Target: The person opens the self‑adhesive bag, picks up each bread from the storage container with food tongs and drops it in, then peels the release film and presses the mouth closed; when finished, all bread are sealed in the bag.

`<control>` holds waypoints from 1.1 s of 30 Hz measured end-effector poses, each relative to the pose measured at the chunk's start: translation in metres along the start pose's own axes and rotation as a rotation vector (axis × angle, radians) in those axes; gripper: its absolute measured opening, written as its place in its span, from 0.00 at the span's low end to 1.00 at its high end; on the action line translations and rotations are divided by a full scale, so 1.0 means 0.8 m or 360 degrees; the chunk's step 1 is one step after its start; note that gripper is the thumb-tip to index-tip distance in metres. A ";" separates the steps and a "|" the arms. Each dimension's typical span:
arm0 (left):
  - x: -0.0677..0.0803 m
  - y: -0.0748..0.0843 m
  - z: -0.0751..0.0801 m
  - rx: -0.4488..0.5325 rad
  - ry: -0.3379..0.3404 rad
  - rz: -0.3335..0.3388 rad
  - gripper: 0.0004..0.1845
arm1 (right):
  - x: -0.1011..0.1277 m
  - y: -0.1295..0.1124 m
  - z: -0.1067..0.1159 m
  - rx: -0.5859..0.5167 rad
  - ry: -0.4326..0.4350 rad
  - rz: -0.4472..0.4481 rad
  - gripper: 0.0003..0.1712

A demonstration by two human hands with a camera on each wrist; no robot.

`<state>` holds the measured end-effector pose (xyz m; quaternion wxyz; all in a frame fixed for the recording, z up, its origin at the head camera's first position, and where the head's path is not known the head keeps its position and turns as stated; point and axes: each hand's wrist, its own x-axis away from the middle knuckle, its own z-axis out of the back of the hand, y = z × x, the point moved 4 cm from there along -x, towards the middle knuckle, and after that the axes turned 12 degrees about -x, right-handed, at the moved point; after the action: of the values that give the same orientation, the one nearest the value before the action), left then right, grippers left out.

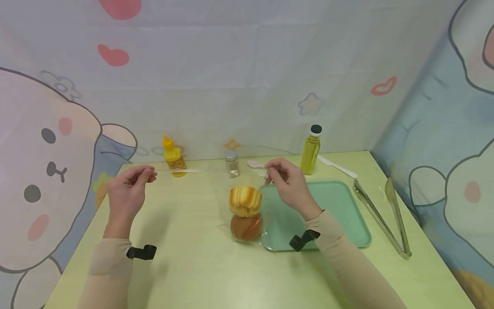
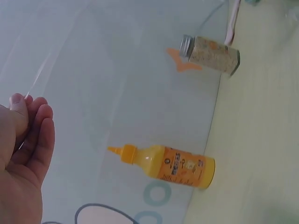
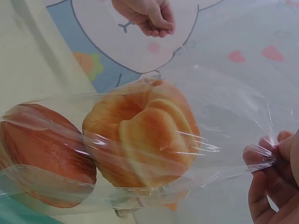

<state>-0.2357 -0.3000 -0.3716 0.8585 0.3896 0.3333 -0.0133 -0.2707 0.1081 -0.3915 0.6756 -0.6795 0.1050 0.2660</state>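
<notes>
My right hand [image 1: 287, 182] pinches the gathered top of a clear plastic bag [image 3: 229, 107], which hangs upright over the tray's left edge. Inside it, a golden ridged bread roll [image 1: 245, 201] sits above a browner bun [image 1: 247, 227]. Off to the left, my raised left hand [image 1: 127, 189] pinches the end of a thin clear strip [image 1: 181, 171] between thumb and fingertips. The strip points toward the bag; whether it touches the bag I cannot tell. In the left wrist view only a faint shiny line of it shows.
At the back stand a yellow squeeze bottle [image 1: 175, 159], a spice jar [image 1: 232, 164] and an oil bottle [image 1: 310, 150]. A pale spoon [image 1: 254, 164] lies behind the right hand, a white utensil [image 1: 337, 166] farther right. Metal tongs [image 1: 380, 219] lie right of the green tray [image 1: 343, 214].
</notes>
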 end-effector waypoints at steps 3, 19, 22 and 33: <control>0.001 -0.007 0.009 -0.0039 0.0035 0.0040 0.08 | 0.000 0.000 0.001 0.0002 0.0001 -0.0008 0.08; 0.006 -0.028 0.053 0.0265 0.0090 0.0207 0.06 | -0.001 0.001 0.004 -0.0039 0.0009 -0.0011 0.08; 0.010 -0.031 0.063 0.0222 0.0085 0.0251 0.05 | 0.000 0.002 0.005 -0.0045 0.0016 -0.0011 0.07; 0.024 -0.043 0.115 -0.0032 0.0102 0.0312 0.08 | 0.001 0.004 0.007 -0.0031 0.0010 -0.0003 0.08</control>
<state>-0.1788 -0.3816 -0.3616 0.8484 0.4121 0.3209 0.0866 -0.2729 0.1137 -0.3944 0.6689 -0.6870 0.1038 0.2644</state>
